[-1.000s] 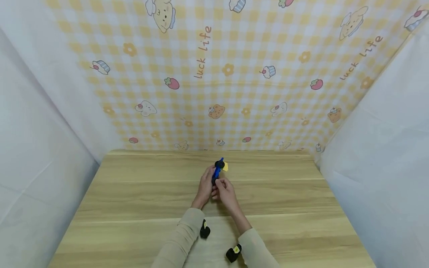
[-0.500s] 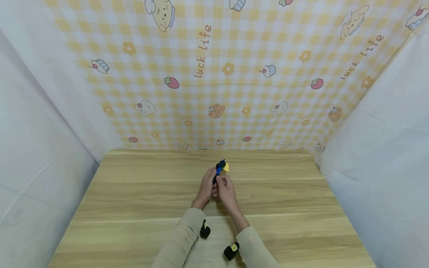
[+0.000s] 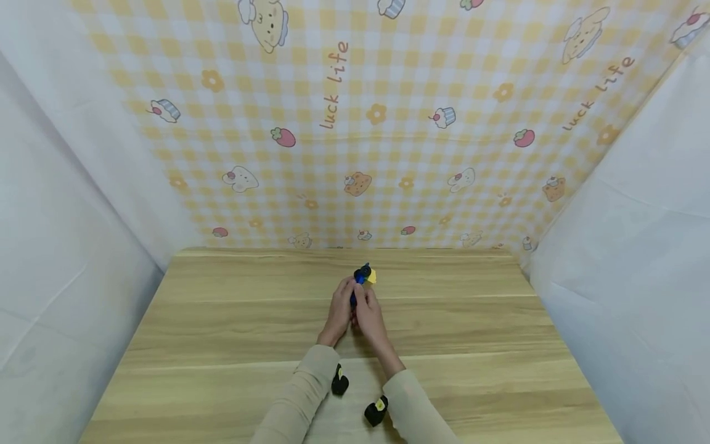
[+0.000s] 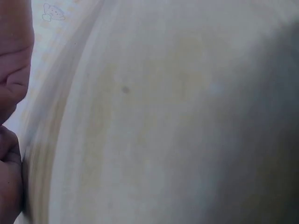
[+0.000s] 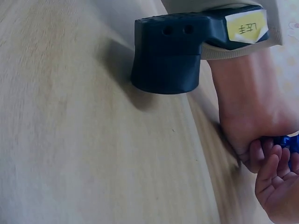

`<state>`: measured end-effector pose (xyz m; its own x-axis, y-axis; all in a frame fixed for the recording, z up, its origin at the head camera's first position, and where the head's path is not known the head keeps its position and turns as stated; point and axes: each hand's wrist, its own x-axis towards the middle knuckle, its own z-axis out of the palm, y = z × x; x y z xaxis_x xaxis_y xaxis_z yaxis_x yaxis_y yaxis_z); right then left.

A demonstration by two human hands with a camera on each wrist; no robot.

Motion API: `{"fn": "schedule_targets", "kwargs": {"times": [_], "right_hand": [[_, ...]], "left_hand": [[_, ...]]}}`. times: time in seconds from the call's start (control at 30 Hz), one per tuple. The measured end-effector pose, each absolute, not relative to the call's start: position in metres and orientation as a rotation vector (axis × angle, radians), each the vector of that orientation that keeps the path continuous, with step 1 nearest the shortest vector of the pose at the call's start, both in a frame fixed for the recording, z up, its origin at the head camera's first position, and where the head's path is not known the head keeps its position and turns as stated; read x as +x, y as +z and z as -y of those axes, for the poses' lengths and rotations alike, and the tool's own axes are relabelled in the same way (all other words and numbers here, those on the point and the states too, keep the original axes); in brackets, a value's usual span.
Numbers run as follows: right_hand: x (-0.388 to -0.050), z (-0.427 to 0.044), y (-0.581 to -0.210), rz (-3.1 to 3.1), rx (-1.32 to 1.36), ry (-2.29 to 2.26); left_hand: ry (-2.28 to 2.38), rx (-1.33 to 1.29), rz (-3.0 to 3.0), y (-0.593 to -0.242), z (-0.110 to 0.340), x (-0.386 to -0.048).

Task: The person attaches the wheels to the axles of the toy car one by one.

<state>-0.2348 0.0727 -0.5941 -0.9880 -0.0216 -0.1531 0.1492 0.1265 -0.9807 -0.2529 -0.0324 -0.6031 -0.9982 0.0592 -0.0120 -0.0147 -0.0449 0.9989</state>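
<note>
Both hands meet over the table around a blue toy car (image 3: 360, 280) with black wheels, its front part showing beyond the fingers. A small yellow piece (image 3: 373, 277) sticks out at its right side; whether it is fixed on cannot be told. My left hand (image 3: 336, 316) grips the car from the left. From the right, my right hand (image 3: 370, 317) holds it, thumb on top near the middle. In the right wrist view only a bit of blue shows between the fingers. The left wrist view catches just parts of the hands at its left edge.
A wood-grain table (image 3: 233, 320) lies beneath, with a yellow checked cloth (image 3: 377, 148) behind it. White sheets (image 3: 72, 216) hang at both sides. Black wrist cameras (image 3: 376, 412) sit on both forearms.
My right hand has slid forward along the car, its thumb now nearer the front wheels and covering more of the body. My left hand has stayed nearly still.
</note>
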Motion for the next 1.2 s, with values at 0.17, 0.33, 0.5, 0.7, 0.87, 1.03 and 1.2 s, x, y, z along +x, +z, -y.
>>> {"fn": "schedule_targets", "kwargs": {"times": [0.17,0.33,0.5,0.7,0.87,1.03,1.2], "right_hand": [[-0.234,-0.075,-0.596,-2.365,0.102,-1.972],[-0.236,-0.077,-0.59,-2.403,0.015,-2.007],[-0.234,-0.081,-0.57,-2.243,-0.045,-2.017],[-0.228,-0.084,-0.554,-2.185,-0.092,-2.017],[-0.228,-0.085,-0.556,-2.177,-0.075,-2.025],[-0.225,-0.083,-0.555,-2.207,-0.072,-2.004],[-0.224,-0.08,-0.554,-2.164,-0.066,-1.968]], "left_hand": [[2.246,0.066,-2.126,-0.591,0.03,-0.245],[2.31,0.081,-2.061,-0.591,0.031,-0.246],[2.349,0.056,-2.017,-0.597,0.03,-0.25],[2.387,0.014,-1.99,-0.623,0.023,-0.259],[2.344,0.032,-2.006,-0.621,0.028,-0.259],[2.336,0.019,-1.998,-0.601,0.032,-0.251],[2.349,-0.041,-2.031,-0.591,0.033,-0.246]]}}
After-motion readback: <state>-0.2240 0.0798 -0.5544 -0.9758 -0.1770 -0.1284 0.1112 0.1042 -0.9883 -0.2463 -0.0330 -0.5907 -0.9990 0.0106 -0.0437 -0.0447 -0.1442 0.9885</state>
